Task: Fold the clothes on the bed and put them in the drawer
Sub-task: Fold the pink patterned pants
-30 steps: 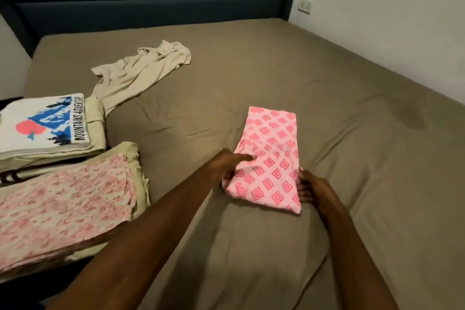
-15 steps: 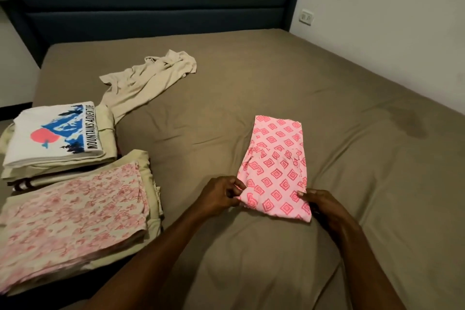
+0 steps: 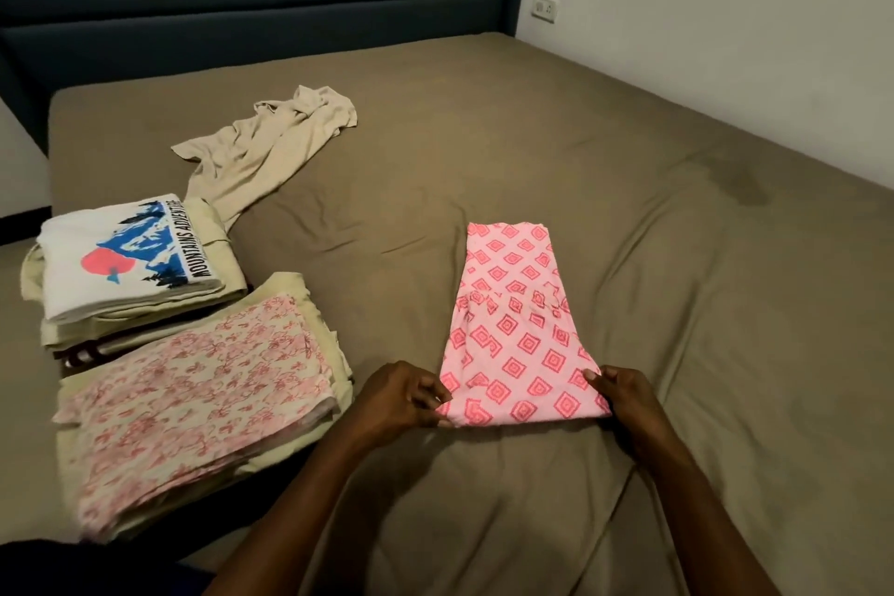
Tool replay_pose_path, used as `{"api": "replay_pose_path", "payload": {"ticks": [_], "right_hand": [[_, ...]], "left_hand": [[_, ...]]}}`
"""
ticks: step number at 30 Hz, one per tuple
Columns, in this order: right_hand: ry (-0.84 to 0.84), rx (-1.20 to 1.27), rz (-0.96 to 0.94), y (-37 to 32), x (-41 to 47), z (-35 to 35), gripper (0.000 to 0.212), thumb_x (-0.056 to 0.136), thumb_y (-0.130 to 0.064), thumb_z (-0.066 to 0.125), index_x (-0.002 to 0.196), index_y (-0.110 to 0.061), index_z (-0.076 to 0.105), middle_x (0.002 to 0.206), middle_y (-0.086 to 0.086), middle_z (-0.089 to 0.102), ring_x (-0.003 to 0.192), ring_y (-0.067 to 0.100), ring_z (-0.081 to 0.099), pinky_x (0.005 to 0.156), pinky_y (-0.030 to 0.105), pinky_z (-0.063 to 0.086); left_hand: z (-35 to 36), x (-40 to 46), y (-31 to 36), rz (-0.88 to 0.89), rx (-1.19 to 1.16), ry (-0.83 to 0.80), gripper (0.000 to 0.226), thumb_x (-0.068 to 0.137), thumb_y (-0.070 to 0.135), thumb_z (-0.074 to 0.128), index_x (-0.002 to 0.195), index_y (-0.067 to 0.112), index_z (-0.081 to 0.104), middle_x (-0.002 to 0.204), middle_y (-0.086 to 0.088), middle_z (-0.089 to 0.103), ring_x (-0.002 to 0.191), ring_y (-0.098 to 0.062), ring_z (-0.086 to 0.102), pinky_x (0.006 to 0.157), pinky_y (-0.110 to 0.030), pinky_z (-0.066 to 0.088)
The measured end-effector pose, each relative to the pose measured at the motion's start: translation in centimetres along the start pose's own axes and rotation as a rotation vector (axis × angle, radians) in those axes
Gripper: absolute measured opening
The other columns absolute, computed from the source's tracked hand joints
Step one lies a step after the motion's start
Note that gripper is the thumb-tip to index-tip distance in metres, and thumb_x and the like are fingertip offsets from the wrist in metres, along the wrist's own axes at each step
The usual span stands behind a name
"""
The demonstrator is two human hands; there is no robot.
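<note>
A: How is the near edge being held?

B: The left corner is being pinched by the curled fingers of the left hand, and the right corner is being gripped by the right hand, thumb on top. A second ago the left fingers were being pressed flat onto the middle of the cloth; now both near corners are being taken up instead.

A: And the garment itself?

B: The pink diamond-print garment is being kept as a long narrow strip on the bed, lying away from the hands. The lengthwise fold is judged to be done; a fold of the near end toward the far end is likely being prepared.

A: What is being left for later?

B: The beige garment is lying unfolded near the headboard. Two folded stacks are waiting at the left: one topped by the mountain-print shirt, one by the floral cloth. No drawer is being shown.
</note>
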State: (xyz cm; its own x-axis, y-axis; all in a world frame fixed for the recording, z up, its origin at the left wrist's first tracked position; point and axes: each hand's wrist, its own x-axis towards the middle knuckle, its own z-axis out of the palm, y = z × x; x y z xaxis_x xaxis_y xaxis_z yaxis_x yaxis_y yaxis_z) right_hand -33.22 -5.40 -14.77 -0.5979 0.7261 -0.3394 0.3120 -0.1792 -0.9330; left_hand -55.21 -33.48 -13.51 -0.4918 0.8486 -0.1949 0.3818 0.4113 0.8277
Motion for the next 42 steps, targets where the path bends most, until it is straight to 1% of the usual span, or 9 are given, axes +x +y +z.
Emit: {"api": "replay_pose_path", "payload": {"ticks": [5, 10, 13, 18, 23, 27, 33, 39, 42], "right_hand": [[0.071, -0.249, -0.187, 2.5, -7.4, 1.2, 0.03, 0.1, -0.013, 0.065, 0.072, -0.002, 0.069, 0.064, 0.0, 0.07, 0.055, 0.005, 0.055, 0.05, 0.024, 0.039], [0.117, -0.219, -0.212, 3.7, -12.0, 2.5, 0.028, 0.1, -0.01, 0.066, 0.075, 0.004, 0.067, 0.068, 0.014, 0.071, 0.058, 0.011, 0.055, 0.051, 0.027, 0.039], [0.12, -0.232, -0.232, 3.9, -14.2, 3.2, 0.029, 0.099, -0.006, 0.065, 0.072, 0.006, 0.064, 0.06, 0.0, 0.065, 0.054, 0.005, 0.052, 0.048, 0.02, 0.037], [0.112, -0.405, -0.223, 4.9, -14.6, 2.1, 0.034, 0.099, -0.025, 0.07, 0.065, -0.017, 0.065, 0.057, -0.006, 0.065, 0.052, 0.007, 0.052, 0.054, 0.03, 0.037], [0.287, -0.725, -0.257, 6.0, -14.8, 2.3, 0.013, 0.095, -0.029, 0.073, 0.087, -0.018, 0.071, 0.074, -0.002, 0.07, 0.071, 0.016, 0.063, 0.058, 0.034, 0.042], [0.457, -1.09, -0.563, 5.5, -14.7, 3.4, 0.028, 0.096, -0.037, 0.059, 0.107, -0.013, 0.069, 0.095, 0.008, 0.07, 0.094, 0.033, 0.058, 0.078, 0.042, 0.045], [0.127, -1.074, -0.791, 2.6, -11.3, 5.8, 0.056, 0.106, -0.049, 0.036, 0.155, -0.024, 0.045, 0.166, 0.006, 0.035, 0.151, 0.024, 0.03, 0.119, 0.041, 0.023], [-0.182, -1.223, -0.841, 1.2, -6.0, 6.2, 0.061, 0.108, -0.058, 0.014, 0.164, -0.033, 0.02, 0.173, -0.005, 0.005, 0.16, 0.015, 0.005, 0.127, 0.047, 0.016], [-0.334, -1.139, -0.793, 2.9, -4.3, 5.5, 0.057, 0.109, -0.057, 0.02, 0.164, -0.04, 0.017, 0.173, -0.011, 0.004, 0.16, 0.013, 0.004, 0.124, 0.054, 0.022]], "left_hand": [[0.6, -5.7, -0.9, -0.054, -0.051, -0.083, 0.023, 0.071, 0.023, 0.093, 0.088, 0.029, 0.08, 0.084, 0.011, 0.079, 0.082, -0.009, 0.076, 0.083, -0.038, 0.062], [1.0, -9.3, -1.3, -0.041, -0.064, -0.169, 0.023, 0.074, 0.015, 0.09, 0.09, 0.029, 0.08, 0.084, 0.009, 0.079, 0.083, -0.009, 0.076, 0.085, -0.033, 0.061], [1.1, -10.3, -1.7, -0.056, -0.065, -0.184, 0.023, 0.074, 0.014, 0.09, 0.09, 0.027, 0.08, 0.083, 0.008, 0.079, 0.083, -0.01, 0.076, 0.087, -0.034, 0.06], [0.5, -11.5, -2.1, -0.046, -0.098, -0.183, 0.025, 0.074, 0.01, 0.09, 0.093, 0.024, 0.081, 0.082, 0.005, 0.079, 0.083, -0.013, 0.077, 0.085, -0.034, 0.059], [0.7, -12.4, -1.8, -0.055, -0.018, -0.153, 0.026, 0.076, 0.011, 0.088, 0.098, 0.023, 0.082, 0.083, 0.011, 0.079, 0.082, -0.006, 0.076, 0.088, -0.036, 0.061], [1.2, -12.9, -1.5, -0.027, 0.174, 0.103, 0.037, 0.083, 0.017, 0.08, 0.117, 0.031, 0.074, 0.099, 0.013, 0.077, 0.092, -0.006, 0.073, 0.088, -0.036, 0.06], [1.9, -11.8, -2.4, 0.364, 0.572, 0.297, 0.068, 0.086, 0.006, 0.062, 0.149, 0.027, 0.045, 0.137, -0.007, 0.064, 0.124, -0.03, 0.062, 0.088, -0.039, 0.06], [2.5, -7.0, -3.7, 0.314, 0.652, 0.076, 0.09, 0.1, 0.02, 0.056, 0.16, 0.044, -0.006, 0.172, -0.002, -0.002, 0.156, -0.018, -0.008, 0.118, -0.04, 0.031], [2.5, -5.2, -4.0, 0.363, 0.598, 0.016, 0.09, 0.099, 0.036, 0.06, 0.158, 0.05, -0.007, 0.172, 0.001, -0.007, 0.158, -0.022, -0.006, 0.123, -0.04, 0.025]]}}
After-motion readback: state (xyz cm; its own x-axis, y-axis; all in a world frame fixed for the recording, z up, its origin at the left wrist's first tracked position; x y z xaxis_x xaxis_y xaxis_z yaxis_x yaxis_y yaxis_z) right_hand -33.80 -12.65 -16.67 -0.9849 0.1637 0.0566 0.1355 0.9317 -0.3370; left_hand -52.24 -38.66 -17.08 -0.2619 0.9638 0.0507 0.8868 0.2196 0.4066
